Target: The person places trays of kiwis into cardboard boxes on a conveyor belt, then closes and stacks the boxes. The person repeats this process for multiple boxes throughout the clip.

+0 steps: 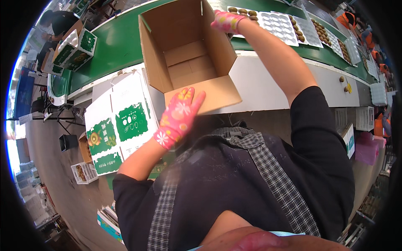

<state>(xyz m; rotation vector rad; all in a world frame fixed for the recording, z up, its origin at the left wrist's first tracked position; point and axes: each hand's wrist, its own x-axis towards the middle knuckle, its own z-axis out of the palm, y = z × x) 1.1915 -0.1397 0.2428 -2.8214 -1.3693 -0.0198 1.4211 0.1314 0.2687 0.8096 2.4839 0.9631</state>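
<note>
An opened cardboard box [191, 67] stands in front of me at the green conveyor belt, its inside bare brown board. My left hand [179, 117], in a pink flowered glove, lies spread with its fingers on the box's near flap [216, 92]. At the box's upper right edge is my right hand [227, 22], gloved alike; its fingers are bent at the rim, and whether they grip the board cannot be told. Flat printed cartons [121, 119] in white and green lie to the left of the box, by my left forearm.
White moulded trays [279, 28], some holding kiwifruit [320, 31], line the green belt [116, 40] at right. A printed box [75, 50] stands on its left end near a person [59, 23]. Crates [84, 173] sit on the floor; people in orange vests are at far right.
</note>
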